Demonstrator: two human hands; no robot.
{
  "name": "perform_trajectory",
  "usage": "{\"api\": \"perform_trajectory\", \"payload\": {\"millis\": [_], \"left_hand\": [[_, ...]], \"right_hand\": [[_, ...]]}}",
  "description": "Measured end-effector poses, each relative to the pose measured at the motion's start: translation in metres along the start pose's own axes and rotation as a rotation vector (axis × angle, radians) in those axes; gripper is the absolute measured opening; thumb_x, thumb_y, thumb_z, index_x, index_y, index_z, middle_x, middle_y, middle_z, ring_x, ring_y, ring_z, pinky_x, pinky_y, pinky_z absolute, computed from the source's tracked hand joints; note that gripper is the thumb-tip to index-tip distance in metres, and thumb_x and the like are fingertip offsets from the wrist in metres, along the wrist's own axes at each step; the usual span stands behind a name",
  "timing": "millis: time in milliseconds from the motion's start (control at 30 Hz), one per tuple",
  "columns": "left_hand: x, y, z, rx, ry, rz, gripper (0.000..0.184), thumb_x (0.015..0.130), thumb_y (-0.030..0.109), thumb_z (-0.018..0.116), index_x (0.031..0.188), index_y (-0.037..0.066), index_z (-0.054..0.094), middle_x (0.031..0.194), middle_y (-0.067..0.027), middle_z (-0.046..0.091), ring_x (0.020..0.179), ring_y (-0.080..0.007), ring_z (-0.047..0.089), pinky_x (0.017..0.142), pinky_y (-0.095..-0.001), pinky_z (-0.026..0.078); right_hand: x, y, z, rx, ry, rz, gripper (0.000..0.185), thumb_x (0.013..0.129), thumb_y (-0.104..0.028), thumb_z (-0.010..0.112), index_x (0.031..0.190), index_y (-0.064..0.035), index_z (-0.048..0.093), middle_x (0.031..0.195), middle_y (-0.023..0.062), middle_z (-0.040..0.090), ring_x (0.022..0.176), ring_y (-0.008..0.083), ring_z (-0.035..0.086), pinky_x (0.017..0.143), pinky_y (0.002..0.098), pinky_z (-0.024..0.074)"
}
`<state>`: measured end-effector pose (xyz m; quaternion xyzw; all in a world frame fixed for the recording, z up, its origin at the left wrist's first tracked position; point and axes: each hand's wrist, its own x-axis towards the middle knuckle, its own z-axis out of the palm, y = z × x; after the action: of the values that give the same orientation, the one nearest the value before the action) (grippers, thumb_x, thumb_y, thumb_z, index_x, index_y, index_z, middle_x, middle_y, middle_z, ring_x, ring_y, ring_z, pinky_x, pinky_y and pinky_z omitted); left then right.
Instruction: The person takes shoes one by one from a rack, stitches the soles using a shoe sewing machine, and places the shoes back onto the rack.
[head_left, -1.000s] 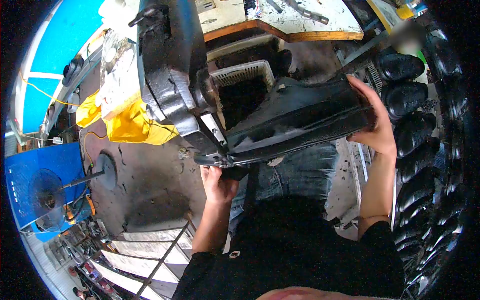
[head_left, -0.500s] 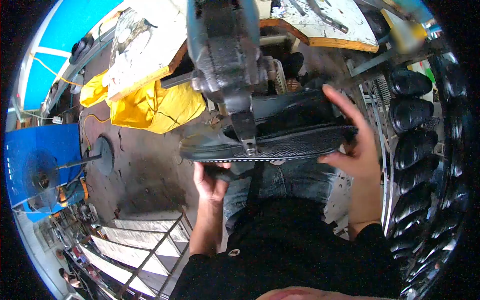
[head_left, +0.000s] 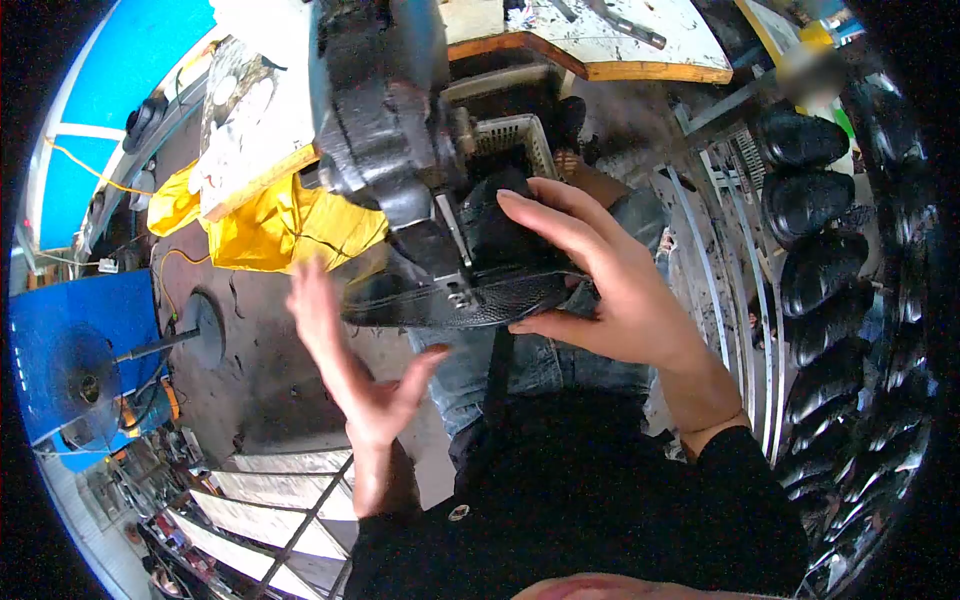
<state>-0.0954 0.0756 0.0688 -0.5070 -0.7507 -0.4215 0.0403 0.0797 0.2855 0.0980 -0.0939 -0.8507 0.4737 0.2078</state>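
Shoe (head_left: 530, 295): black, its side under the metal foot (head_left: 458, 292) of the machine (head_left: 390, 140), above my jeans (head_left: 540, 368).
Right hand (head_left: 630, 300): gripping one end of the shoe, my fingers over the top and my thumb low along the sole side.
Left hand (head_left: 370, 395): empty, spread wide and blurred, my thumb apart from the fingers, just beside the shoe's other end.
Machine: dark and bulky, reaching down from the top of the view between me and the white, wood-edged tabletop (head_left: 665, 55).
Basket (head_left: 541, 142): pale and slotted, beyond the shoe, partly hidden by the machine.
Yellow cloth (head_left: 255, 232): crumpled, below the tabletop's edge on my left.
Other shoes (head_left: 812, 205): black, lined up along my right, well apart from the one I hold.
Fan (head_left: 88, 385): standing to my left.
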Motion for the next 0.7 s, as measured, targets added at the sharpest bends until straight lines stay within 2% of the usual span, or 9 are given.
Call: {"api": "perform_trajectory", "payload": {"millis": [67,167,267,333,433,500,533,567,700], "left_hand": [[0.026,0.020,0.003,-0.015,-0.194,0.025,0.115,0.060,0.025,0.092,0.153,0.003,0.028,0.154,-0.0239,0.034,0.145,-0.0435,0.028,0.117,-0.0590,0.016],[0.045,0.029,0.018,-0.155,-0.326,-0.084,0.098,0.059,0.011,0.091,0.143,0.003,0.042,0.142,-0.0224,0.048,0.135,-0.0408,0.043,0.112,-0.0512,0.034],[0.047,0.023,0.025,-0.364,-0.365,-0.137,0.084,0.059,0.006,0.090,0.134,0.002,0.052,0.128,-0.0207,0.058,0.123,-0.0371,0.056,0.103,-0.0450,0.044],[0.034,0.019,0.027,-0.530,-0.374,-0.423,0.074,0.062,0.000,0.088,0.129,0.002,0.056,0.120,-0.0143,0.064,0.111,-0.0263,0.064,0.095,-0.0391,0.051],[0.022,0.016,0.034,-0.753,-0.313,-0.529,0.077,0.063,-0.006,0.086,0.131,0.001,0.052,0.120,-0.0119,0.064,0.108,-0.0223,0.065,0.093,-0.0365,0.053],[0.014,0.013,0.038,-0.868,-0.263,-0.598,0.079,0.063,-0.009,0.085,0.133,0.000,0.049,0.120,-0.0112,0.064,0.106,-0.0209,0.065,0.093,-0.0353,0.053],[0.011,0.011,0.042,-0.922,-0.233,-0.568,0.082,0.062,-0.011,0.085,0.134,0.000,0.047,0.120,-0.0117,0.064,0.106,-0.0218,0.065,0.094,-0.0357,0.053],[0.007,0.009,0.045,-0.976,-0.200,-0.537,0.085,0.061,-0.012,0.084,0.135,-0.001,0.045,0.119,-0.0121,0.064,0.106,-0.0228,0.065,0.094,-0.0361,0.053],[-0.016,0.000,0.059,-1.041,-0.071,-0.533,0.091,0.057,-0.001,0.092,0.135,-0.001,0.046,0.119,-0.0103,0.063,0.107,-0.0215,0.064,0.092,-0.0357,0.054]], "right_hand": [[0.003,-0.004,-0.002,-0.125,-0.016,-0.039,0.080,0.079,-0.024,0.080,0.148,-0.0109,0.041,0.141,0.0239,0.042,0.129,0.0434,0.047,0.106,0.0451,0.0431],[0.006,-0.016,-0.006,-0.223,-0.053,-0.017,0.080,0.079,-0.023,0.079,0.148,-0.0105,0.040,0.136,0.0251,0.045,0.117,0.0448,0.056,0.095,0.0459,0.0510],[0.010,-0.023,-0.009,-0.269,-0.076,-0.042,0.080,0.080,-0.025,0.079,0.147,-0.0097,0.038,0.131,0.0255,0.047,0.104,0.0435,0.062,0.086,0.0456,0.0553],[0.012,-0.026,-0.009,-0.282,-0.087,-0.018,0.081,0.079,-0.028,0.079,0.147,-0.0095,0.038,0.131,0.0252,0.047,0.106,0.0432,0.062,0.086,0.0455,0.0553],[0.013,-0.022,-0.007,-0.298,-0.129,0.017,0.084,0.078,-0.034,0.080,0.146,-0.0091,0.039,0.131,0.0246,0.047,0.108,0.0427,0.061,0.087,0.0454,0.0553],[0.005,0.000,0.002,-0.096,0.055,-0.069,0.095,0.071,-0.040,0.084,0.147,-0.0063,0.038,0.138,0.0239,0.045,0.125,0.0413,0.051,0.101,0.0457,0.0473],[-0.006,0.019,0.010,0.034,0.063,-0.041,0.109,0.065,-0.043,0.088,0.150,-0.0033,0.033,0.146,0.0232,0.040,0.137,0.0386,0.039,0.113,0.0444,0.0344],[-0.021,0.038,0.020,0.042,0.082,0.004,0.120,0.060,-0.033,0.094,0.154,-0.0046,0.026,0.155,0.0166,0.033,0.139,0.0321,0.036,0.103,0.0405,0.0407],[-0.058,0.075,0.059,0.266,0.062,0.180,0.114,0.065,-0.023,0.091,0.155,-0.0027,0.023,0.151,0.0171,0.038,0.131,0.0318,0.045,0.104,0.0401,0.0402]]}}
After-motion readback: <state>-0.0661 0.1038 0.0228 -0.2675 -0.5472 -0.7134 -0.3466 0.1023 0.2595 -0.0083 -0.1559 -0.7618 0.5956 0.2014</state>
